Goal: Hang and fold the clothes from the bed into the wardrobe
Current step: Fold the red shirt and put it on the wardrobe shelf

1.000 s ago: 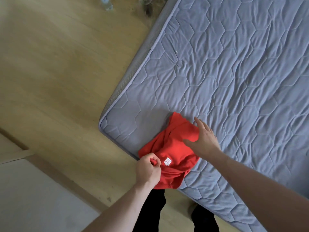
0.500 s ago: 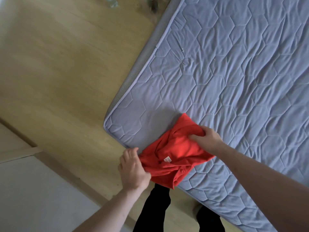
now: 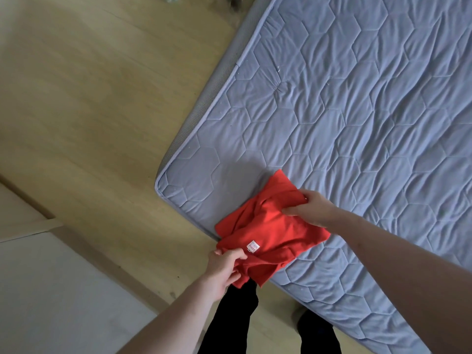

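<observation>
Since half a second earlier, your left hand (image 3: 224, 267) had moved from beside the red shirt (image 3: 270, 231) onto its near edge, where it gripped the cloth just below the white label (image 3: 253, 247). Your right hand (image 3: 313, 209) pinched the far fold, fingers curled into it. The shirt lay bunched at the mattress (image 3: 357, 111) edge near the corner, part hanging over the wooden floor (image 3: 89, 111).

Bedroom: quilted mattress (image 3: 357, 123), wooden floor (image 3: 89, 98)
</observation>
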The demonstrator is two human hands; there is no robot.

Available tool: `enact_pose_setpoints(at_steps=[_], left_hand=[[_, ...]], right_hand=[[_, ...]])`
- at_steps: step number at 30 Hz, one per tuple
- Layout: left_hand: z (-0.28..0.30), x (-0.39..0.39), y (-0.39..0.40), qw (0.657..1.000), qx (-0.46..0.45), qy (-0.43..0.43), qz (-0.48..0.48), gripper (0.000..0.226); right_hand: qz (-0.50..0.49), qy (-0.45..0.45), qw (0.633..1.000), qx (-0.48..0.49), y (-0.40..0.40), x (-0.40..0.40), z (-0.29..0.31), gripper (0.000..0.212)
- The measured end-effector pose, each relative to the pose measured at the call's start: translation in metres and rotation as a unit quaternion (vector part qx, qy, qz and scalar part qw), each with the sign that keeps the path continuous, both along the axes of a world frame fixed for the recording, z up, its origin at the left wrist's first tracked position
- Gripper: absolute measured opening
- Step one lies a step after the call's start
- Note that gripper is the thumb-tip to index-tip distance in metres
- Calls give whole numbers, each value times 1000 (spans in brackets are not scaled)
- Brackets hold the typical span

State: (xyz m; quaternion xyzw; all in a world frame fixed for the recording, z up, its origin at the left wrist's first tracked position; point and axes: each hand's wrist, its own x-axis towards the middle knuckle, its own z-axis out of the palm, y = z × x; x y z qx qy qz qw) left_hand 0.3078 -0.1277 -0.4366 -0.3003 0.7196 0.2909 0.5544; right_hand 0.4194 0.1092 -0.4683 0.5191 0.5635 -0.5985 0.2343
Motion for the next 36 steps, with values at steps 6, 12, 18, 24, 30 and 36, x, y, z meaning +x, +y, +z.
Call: enact_pose_setpoints(at_steps=[6,12,18,24,30,36], left_hand=[[-3,8,8,996,-12,79,49,26],[13,-9,9,984,64,67,154,33],[8,-25,10,994,32,98,46,23],[-3,-24,32,967,79,198,-137,97],[-8,-21,31,937,74,107,-323,155],[-14,-23,28,913,35,80,-400,84]], right_hand=[[18,-25,998,-61,-6,-5,1,60],[-75,-44,982,-170,-4,3,8,56],[-79,-40,996,-1,-5,19,-2,45],[-63,16,988,138,-26,33,-2,84],[9,46,990,134,-44,39,-7,112],[29,22,991,125,-39,41,-13,93]])
